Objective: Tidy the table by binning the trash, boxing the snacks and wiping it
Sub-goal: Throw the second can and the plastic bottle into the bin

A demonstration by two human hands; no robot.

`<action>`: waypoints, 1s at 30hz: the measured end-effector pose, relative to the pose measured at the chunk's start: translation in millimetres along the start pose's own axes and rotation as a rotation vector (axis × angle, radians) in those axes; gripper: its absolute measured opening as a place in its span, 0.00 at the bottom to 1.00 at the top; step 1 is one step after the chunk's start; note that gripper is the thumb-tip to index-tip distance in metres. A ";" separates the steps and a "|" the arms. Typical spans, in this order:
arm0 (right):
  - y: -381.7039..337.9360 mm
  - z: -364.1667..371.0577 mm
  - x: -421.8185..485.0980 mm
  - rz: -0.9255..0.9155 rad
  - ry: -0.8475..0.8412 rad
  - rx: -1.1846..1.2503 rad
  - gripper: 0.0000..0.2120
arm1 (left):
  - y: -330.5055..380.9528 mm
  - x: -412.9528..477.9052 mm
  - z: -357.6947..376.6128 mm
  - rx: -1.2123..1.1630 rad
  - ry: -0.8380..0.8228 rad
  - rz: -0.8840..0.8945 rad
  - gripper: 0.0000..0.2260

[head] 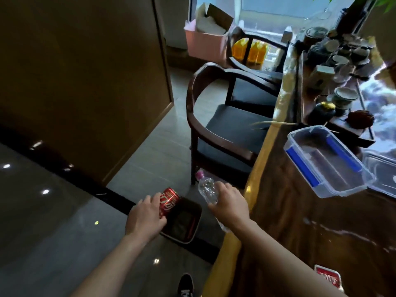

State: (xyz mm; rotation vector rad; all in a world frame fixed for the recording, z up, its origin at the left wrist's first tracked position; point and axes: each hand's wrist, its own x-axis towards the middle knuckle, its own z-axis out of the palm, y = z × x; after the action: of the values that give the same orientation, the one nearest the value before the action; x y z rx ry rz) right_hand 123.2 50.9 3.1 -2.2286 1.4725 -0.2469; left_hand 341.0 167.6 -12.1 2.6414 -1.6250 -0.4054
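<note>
My left hand [144,217] grips a red soda can [168,200] and holds it over the near-left rim of a small dark bin [196,228] on the floor. My right hand [230,205] grips a clear plastic bottle [206,190] with a pink cap, tilted, above the bin's right side. The bin stands just left of the dark wooden table [310,243]. A clear plastic box [327,161] with blue clips lies open on the table. A red-and-white snack packet [327,278] lies near the table's front edge.
A dark wooden armchair [225,129] stands beyond the bin, with a second chair behind it. A tea tray with several cups and pots [334,67] fills the far part of the table. A pink box [205,39] sits by the window. My shoe [185,285] is on the grey floor.
</note>
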 end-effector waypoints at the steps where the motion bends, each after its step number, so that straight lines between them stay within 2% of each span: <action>1: -1.3 5.1 8.4 0.005 -0.024 0.002 0.28 | -6.6 3.7 3.1 0.011 -0.020 -0.014 0.32; 5: -13.2 33.7 30.9 0.088 -0.125 0.012 0.27 | -29.6 29.0 18.1 0.100 -0.103 -0.017 0.30; 11: -26.8 101.6 67.4 0.245 -0.246 0.016 0.25 | -65.2 91.9 60.9 0.063 -0.220 -0.004 0.25; 16: -30.8 174.2 100.2 0.387 -0.364 0.070 0.18 | -92.5 133.5 114.8 0.011 -0.270 -0.029 0.24; 23: 0.9 281.0 126.0 0.535 -0.510 0.024 0.20 | -116.9 167.7 211.5 -0.044 -0.342 -0.139 0.20; 30: 38.0 369.8 134.2 0.575 -0.543 -0.012 0.19 | -115.8 193.1 300.7 -0.043 -0.488 -0.166 0.26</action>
State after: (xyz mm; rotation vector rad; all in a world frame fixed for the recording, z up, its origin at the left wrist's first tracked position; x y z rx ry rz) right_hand 290.8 17.7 -353.3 -1.5940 1.6925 0.5079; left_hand 456.8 88.0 -360.5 2.8028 -1.4618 -1.1529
